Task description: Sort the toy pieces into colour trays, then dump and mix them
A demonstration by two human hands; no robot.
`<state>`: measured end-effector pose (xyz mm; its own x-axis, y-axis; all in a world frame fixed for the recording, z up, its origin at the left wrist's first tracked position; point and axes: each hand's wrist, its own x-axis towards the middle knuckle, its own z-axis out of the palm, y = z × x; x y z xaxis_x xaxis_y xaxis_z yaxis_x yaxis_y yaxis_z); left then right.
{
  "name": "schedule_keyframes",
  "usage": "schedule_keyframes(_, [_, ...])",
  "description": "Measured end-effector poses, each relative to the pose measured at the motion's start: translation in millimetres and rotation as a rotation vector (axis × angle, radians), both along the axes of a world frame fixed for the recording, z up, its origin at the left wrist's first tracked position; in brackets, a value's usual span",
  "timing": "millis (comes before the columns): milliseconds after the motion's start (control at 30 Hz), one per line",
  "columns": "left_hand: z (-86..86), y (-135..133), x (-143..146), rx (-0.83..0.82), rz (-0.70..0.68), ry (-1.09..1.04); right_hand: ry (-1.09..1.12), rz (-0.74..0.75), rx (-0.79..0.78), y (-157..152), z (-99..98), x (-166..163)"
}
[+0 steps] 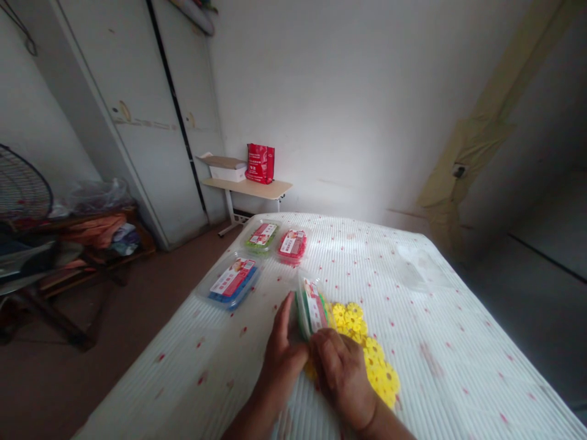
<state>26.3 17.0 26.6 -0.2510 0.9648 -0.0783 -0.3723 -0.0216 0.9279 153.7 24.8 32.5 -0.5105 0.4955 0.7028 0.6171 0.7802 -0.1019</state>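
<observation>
A clear plastic container point(314, 305) with a red-and-white label and green pieces inside is tilted up on its side between my two hands. Fingers of my left hand point(285, 345) wrap its left side, with the thumb near the close edge. My right hand point(342, 373) has its fingers curled tightly on the container's near corner; the exact grip of the fingertips is hidden. Yellow flower-shaped pieces point(372, 351) lie in a loose band on the cloth, partly behind and to the right of my right hand.
Closed containers of blue pieces point(232, 282), green pieces point(261, 237) and pink-red pieces point(292, 245) sit at the left and far left. A clear empty tray or lid point(419, 269) lies on the right of the cloth-covered table point(458, 348). A small desk point(257, 188) with a red bag point(260, 164) stands behind.
</observation>
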Motion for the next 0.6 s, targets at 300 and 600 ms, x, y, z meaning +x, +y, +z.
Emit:
schedule_keyframes(300, [-3.1, -4.4, -6.8, 0.079, -0.140, -0.188, -0.024, 0.010, -0.028, 2.5, 2.8, -4.5])
schedule_keyframes(600, [-1.5, -6.5, -15.4, 0.064, -0.207, -0.167, -0.021, 0.039, -0.035, 1.7, 0.0, -2.1])
